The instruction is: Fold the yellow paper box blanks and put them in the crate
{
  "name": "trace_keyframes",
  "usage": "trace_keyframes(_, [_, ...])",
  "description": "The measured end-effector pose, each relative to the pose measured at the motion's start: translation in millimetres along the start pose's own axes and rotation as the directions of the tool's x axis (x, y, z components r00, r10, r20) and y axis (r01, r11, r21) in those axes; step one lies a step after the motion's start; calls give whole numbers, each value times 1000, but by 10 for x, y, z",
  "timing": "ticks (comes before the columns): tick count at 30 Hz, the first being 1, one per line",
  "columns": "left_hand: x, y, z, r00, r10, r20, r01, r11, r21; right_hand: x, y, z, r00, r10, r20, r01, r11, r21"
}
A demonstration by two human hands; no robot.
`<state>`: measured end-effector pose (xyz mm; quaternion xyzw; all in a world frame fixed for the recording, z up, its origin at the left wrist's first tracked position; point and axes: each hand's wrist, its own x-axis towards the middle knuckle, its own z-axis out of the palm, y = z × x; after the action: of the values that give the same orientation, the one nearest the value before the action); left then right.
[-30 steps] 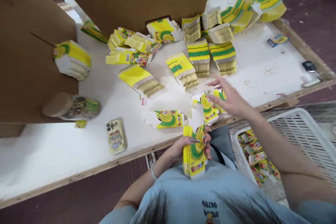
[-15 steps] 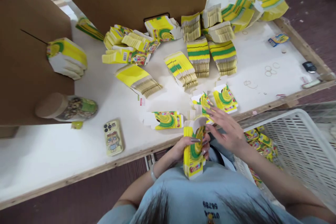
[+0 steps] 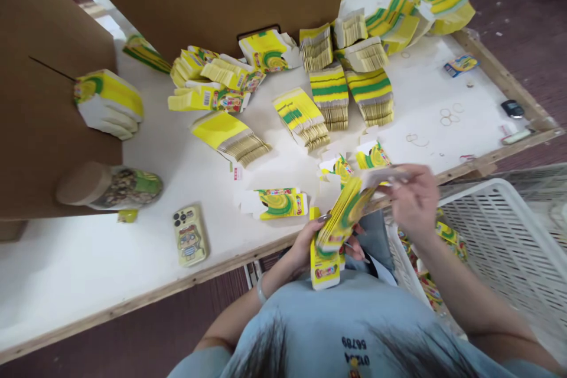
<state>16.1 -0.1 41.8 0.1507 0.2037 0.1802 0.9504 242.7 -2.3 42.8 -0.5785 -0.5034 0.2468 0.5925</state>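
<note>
In the head view, the left grip [image 3: 310, 237] is clamped around the cartons [image 3: 341, 221], which slant up from it to the right grip [image 3: 414, 198]; that one meets their white flaps, too blurred to tell if it pinches. They should be light, springy card, probably slick face to face and easily creased: best held across the long edges, sparing the flaps. The bench [image 3: 261, 242] lies just beyond both.

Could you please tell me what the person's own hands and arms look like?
The left hand has long, greyish nails and a pale bangle at the wrist. The right hand is blurred, with no jewellery visible. The short sleeves are light blue.
</note>
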Motion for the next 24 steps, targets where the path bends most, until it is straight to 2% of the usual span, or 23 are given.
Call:
trace_keyframes(3, [-17, -4, -47, 997, 49, -58, -52, 997, -50, 612, 186, -368, 1000, 20, -10, -20, 1000, 4])
trace_keyframes(5, [-29, -2, -40, 991, 92, -101, -102, 990, -97, 1033, 356, -529, 997, 71, 9, -70, 995, -73])
trace_keyframes(7, [-32, 2, -3, 990, 87, -115, -102, 986, -131, 1358, 525, -556, 981, 137, 135, -101, 963, -248])
trace_keyframes(9, [-29, 4, 36, 993, 67, -98, -81, 985, -150, 1521, 637, -460, 941, 208, 267, -95, 920, -380])
trace_keyframes(11, [-25, -1, 51, 996, 65, -67, -75, 985, -154, 1497, 640, -303, 915, 224, 334, -22, 857, -515])
trace_keyframes(14, [-29, -17, 23, 997, 71, -6, -71, 988, -134, 1186, 414, -82, 925, 96, 367, 185, 730, -658])
trace_keyframes(15, [-31, -23, 8, 998, 63, 8, -61, 990, -124, 1049, 295, -27, 911, 49, 410, 245, 735, -632])
trace_keyframes(16, [-32, -27, -4, 999, 50, 18, -47, 993, -112, 917, 168, 19, 875, 21, 484, 286, 783, -552])
trace_keyframes(17, [-30, -32, -13, 999, 29, 28, -26, 995, -99, 801, 45, 55, 815, 8, 579, 308, 841, -445])
trace_keyframes(19, [-18, -39, -17, 998, -17, 53, 21, 997, -80, 638, -155, 103, 661, 1, 750, 297, 918, -263])
trace_keyframes(20, [-8, -42, -13, 997, -30, 66, 35, 996, -79, 593, -223, 117, 603, 6, 797, 286, 932, -223])
trace_keyframes(21, [3, -45, -5, 997, -33, 75, 39, 996, -83, 565, -267, 125, 577, 15, 817, 280, 936, -215])
trace_keyframes(22, [13, -47, 3, 997, -29, 78, 36, 995, -90, 545, -291, 129, 579, 23, 815, 280, 933, -225])
trace_keyframes(24, [27, -49, 20, 998, -7, 67, 14, 995, -102, 489, -300, 142, 631, 5, 776, 303, 919, -252])
